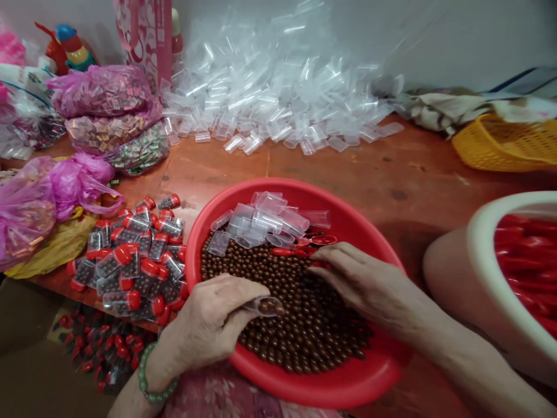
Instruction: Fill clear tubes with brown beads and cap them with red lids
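My left hand (217, 316) pinches a clear plastic tube (266, 306) over the brown beads, with its open end facing right; some brown beads show in it. My right hand (354, 278) is over the right side of the beads, its fingers curled around a red cap (321, 265). More red caps lie by its fingertips. Both hands are over a red basin (348, 215) filled with shiny brown beads (278, 276). Several clear tubes (261, 220) lie on the beads at the basin's far side.
Left of the basin lie many filled tubes with red caps (139, 255), with more lower down. A big heap of clear tubes (278, 98) rests against the wall. Pink bags (104, 93) stand back left. At right are a white bucket (452, 249) of red caps and a yellow basket (491, 145).
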A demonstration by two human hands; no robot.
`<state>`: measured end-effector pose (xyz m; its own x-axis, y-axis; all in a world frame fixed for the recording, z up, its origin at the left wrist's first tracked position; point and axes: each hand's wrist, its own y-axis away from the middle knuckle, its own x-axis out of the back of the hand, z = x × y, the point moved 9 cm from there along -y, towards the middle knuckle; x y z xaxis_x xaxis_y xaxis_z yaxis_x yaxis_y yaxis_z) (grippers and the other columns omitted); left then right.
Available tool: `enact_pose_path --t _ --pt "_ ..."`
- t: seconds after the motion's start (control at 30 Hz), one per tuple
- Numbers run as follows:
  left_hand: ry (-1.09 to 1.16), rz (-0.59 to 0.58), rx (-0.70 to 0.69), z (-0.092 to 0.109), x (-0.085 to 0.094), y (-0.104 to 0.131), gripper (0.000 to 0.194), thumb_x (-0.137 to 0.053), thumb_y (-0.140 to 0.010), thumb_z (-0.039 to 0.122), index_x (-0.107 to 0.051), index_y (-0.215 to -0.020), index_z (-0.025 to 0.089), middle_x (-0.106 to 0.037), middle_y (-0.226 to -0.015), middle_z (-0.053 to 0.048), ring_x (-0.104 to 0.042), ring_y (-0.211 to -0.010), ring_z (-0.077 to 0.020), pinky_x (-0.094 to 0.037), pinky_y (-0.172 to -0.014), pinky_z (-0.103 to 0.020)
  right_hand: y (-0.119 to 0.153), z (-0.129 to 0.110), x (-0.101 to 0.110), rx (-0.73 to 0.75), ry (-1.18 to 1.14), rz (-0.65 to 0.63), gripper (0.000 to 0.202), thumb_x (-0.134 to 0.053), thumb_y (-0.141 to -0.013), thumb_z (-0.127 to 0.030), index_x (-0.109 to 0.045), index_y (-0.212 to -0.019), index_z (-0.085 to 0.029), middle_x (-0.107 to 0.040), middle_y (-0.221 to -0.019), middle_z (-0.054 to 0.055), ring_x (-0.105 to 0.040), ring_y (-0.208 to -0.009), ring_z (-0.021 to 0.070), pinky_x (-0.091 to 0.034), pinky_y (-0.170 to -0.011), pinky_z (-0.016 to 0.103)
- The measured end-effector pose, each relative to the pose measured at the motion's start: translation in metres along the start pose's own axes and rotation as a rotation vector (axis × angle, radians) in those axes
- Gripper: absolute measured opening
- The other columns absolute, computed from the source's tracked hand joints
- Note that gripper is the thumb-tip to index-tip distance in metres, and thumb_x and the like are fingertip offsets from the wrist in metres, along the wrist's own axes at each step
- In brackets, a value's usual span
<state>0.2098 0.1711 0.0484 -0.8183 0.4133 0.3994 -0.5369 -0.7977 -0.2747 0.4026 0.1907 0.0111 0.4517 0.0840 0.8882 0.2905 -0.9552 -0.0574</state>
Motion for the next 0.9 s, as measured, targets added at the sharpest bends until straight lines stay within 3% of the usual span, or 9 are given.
enact_pose_path --t 0.13,0.23,0.37,0.5,0.7,0.9 --pt "0.061 0.015 0.185 -0.014 0.0 0.0 0.017 -0.053 -0.088 0.01 -0.061 -0.103 0.015 -0.069 -0.095 -0.005 -0.065 -0.086 -0.0142 -0.052 -0.08 -0.025 0.004 -0.018 0.028 -0.16 -0.472 0.246 0.009 -0.057 -0.088 -0.031 -0.061 -0.095 -0.028 -0.067 -0.091 0.003 -0.064 -0.082 0.0205 -0.052 -0.075 0.035" --pt "0.084 0.002 0.234 -0.017 -0.003 0.0 0.017 -0.053 -0.089 0.014 -0.06 -0.104 0.015 -0.068 -0.094 -0.005 -0.064 -0.087 -0.0144 -0.05 -0.08 -0.025 0.008 -0.021 0.022 -0.323 -0.764 0.396 0.01 -0.062 -0.085 -0.033 -0.066 -0.092 -0.028 -0.069 -0.094 0.003 -0.066 -0.088 0.0212 -0.053 -0.075 0.033" --pt "0.136 -0.011 0.318 -0.024 -0.007 0.001 0.018 -0.052 -0.091 0.019 -0.06 -0.107 0.016 -0.068 -0.098 -0.005 -0.064 -0.088 -0.014 -0.048 -0.081 -0.025 0.004 -0.031 0.018 -0.275 -0.972 0.553 0.014 -0.069 -0.08 -0.035 -0.069 -0.091 -0.025 -0.071 -0.087 0.002 -0.068 -0.079 0.0179 -0.056 -0.07 0.029" --pt "0.269 -0.001 0.403 -0.032 -0.011 0.003 0.02 -0.055 -0.09 0.023 -0.06 -0.108 0.017 -0.068 -0.095 -0.003 -0.063 -0.084 -0.0131 -0.048 -0.077 -0.024 0.002 -0.045 0.025 -0.16 -0.887 0.596 0.012 -0.068 -0.083 -0.027 -0.07 -0.094 -0.027 -0.072 -0.087 0.001 -0.069 -0.077 0.0161 -0.057 -0.073 0.029" --pt "0.56 0.037 0.531 -0.038 -0.017 0.001 0.02 -0.059 -0.086 0.021 -0.06 -0.104 0.014 -0.067 -0.094 -0.005 -0.061 -0.084 -0.0125 -0.047 -0.077 -0.023 0.006 -0.063 0.029 -0.026 -0.641 0.581 0.024 -0.066 -0.084 -0.018 -0.069 -0.105 -0.029 -0.072 -0.089 0.0 -0.068 -0.079 0.0152 -0.056 -0.075 0.028" --pt "0.946 0.03 0.609 -0.039 -0.035 -0.002 0.034 -0.069 -0.08 0.036 -0.054 -0.101 0.014 -0.064 -0.085 -0.003 -0.062 -0.082 -0.0119 -0.05 -0.081 -0.025 0.015 -0.046 0.024 -0.119 -0.665 0.668 0.02 -0.065 -0.084 -0.02 -0.07 -0.102 -0.027 -0.072 -0.091 0.0 -0.068 -0.082 0.0163 -0.055 -0.078 0.03"
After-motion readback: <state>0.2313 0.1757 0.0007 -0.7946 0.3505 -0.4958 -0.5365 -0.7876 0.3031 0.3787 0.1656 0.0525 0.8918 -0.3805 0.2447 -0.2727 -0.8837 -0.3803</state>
